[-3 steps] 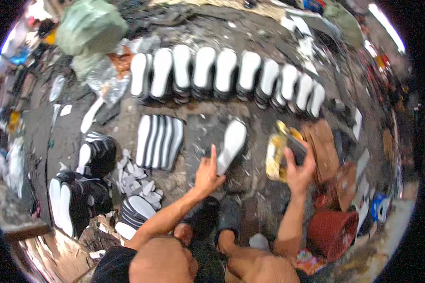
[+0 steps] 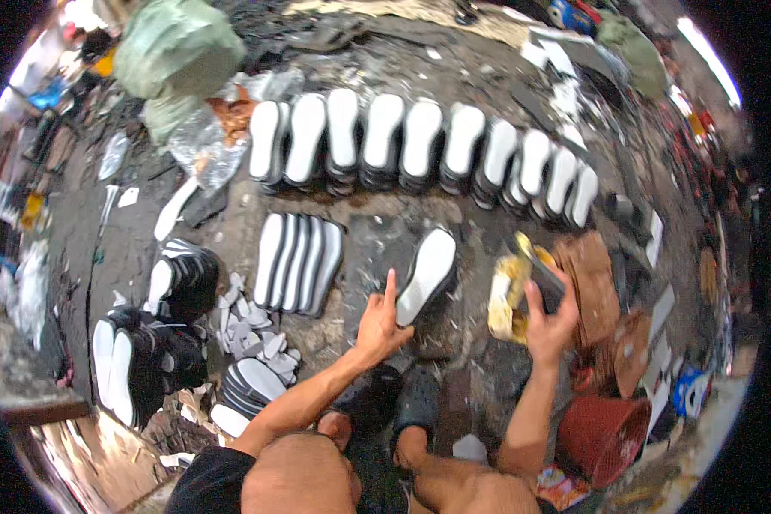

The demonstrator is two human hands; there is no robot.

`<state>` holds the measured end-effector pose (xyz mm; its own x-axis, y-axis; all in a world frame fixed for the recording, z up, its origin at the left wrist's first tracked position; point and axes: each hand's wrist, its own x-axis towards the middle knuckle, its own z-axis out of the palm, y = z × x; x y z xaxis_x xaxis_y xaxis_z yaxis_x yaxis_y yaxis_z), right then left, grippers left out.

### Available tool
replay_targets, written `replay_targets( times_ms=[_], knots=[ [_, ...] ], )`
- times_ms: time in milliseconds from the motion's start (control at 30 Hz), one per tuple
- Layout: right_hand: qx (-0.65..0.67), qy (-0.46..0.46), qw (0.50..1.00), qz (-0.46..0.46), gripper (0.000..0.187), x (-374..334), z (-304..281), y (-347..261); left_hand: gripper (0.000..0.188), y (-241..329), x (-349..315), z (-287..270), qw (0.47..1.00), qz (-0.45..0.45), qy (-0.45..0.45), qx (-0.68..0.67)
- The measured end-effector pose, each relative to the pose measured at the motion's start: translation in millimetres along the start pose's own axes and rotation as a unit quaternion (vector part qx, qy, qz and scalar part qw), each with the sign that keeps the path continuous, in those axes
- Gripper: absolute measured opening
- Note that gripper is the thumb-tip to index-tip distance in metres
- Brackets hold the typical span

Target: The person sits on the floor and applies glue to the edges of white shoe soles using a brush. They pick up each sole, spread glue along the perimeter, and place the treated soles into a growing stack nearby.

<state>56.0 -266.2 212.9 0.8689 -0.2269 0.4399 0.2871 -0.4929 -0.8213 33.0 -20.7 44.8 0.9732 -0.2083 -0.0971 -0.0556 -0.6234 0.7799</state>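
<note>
A shoe sole (image 2: 428,276), white on top with a dark edge, lies tilted on a dark flat board (image 2: 373,248) in front of me. My left hand (image 2: 383,331) is at its near end, index finger stretched forward and thumb out to the side by the heel; whether it touches the sole is hard to tell. To the right, my right hand (image 2: 552,315) grips a dark, flat block-like piece (image 2: 546,285). That piece is held over the edge of a yellow-smeared container (image 2: 505,300), whose inside is partly hidden by the hand.
Stacks of white-topped soles (image 2: 382,133) curve across the far side. Striped overlapping soles (image 2: 295,264) lie left of the board, near grey scraps (image 2: 248,330). Black-and-white sandals (image 2: 128,364) stand farther left. Brown sheets (image 2: 589,283) and a red basket (image 2: 604,437) are at the right.
The whole view has shifted, so things appear slightly farther right and lower. Both hands keep nearly the same pose beside the sole and the yellow-smeared container.
</note>
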Motion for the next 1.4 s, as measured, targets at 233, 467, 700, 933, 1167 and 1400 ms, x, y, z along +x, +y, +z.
replay_targets(
  times_ms=[233,467,700,933,1167,1400],
  knots=[
    [-0.081,-0.005,0.993,0.09,0.031,-36.5,-2.4,43.2,0.117,-15.3,156.5,-124.6,0.959,0.062,0.269,0.064],
    [-0.058,0.004,0.99,0.13,0.033,-30.1,7.4,43.8,0.106,-31.8,240.4,-157.4,0.931,-0.006,0.242,0.274],
    [-0.04,-0.114,0.986,0.115,0.04,3.1,61.1,52.7,0.049,-42.1,40.7,-35.7,0.982,0.134,0.112,0.072],
    [-0.374,-0.242,0.886,0.133,0.042,23.7,147.8,127.8,0.046,-34.8,-24.7,27.7,0.989,0.127,0.026,0.078],
    [-0.321,-0.454,0.822,-0.124,0.02,-15.8,168.0,122.8,0.042,-33.5,-33.9,0.9,0.989,0.067,0.129,0.0],
    [-0.057,-0.414,0.901,-0.119,0.039,-152.8,162.9,51.5,0.03,-17.6,1.9,-97.8,0.871,0.054,0.482,-0.079]
  ],
)
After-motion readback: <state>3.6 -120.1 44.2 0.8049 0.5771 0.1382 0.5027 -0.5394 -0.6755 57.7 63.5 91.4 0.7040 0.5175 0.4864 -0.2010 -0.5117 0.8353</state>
